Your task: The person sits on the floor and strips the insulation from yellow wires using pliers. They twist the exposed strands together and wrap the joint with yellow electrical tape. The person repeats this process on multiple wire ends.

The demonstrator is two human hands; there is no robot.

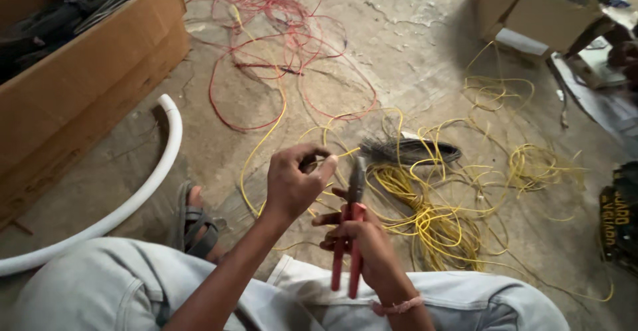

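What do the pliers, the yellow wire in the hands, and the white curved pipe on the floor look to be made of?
Pliers: dull grey metal head, with red handles that look plastic- or rubber-coated. Yellow wire: thin and flexible, likely smooth plastic insulation; no bare core can be made out. White pipe: smooth, evenly bent, faintly glossy, probably plastic conduit.

You have two hands in view, your left hand (292, 183) and your right hand (362, 241), and one pair of red-handled pliers (352, 228). You have two cardboard boxes (100, 72) (531, 12), one white pipe (143, 185), one red wire tangle (286, 45), one yellow wire tangle (432, 218), one dark bundle of black ties (409, 150)
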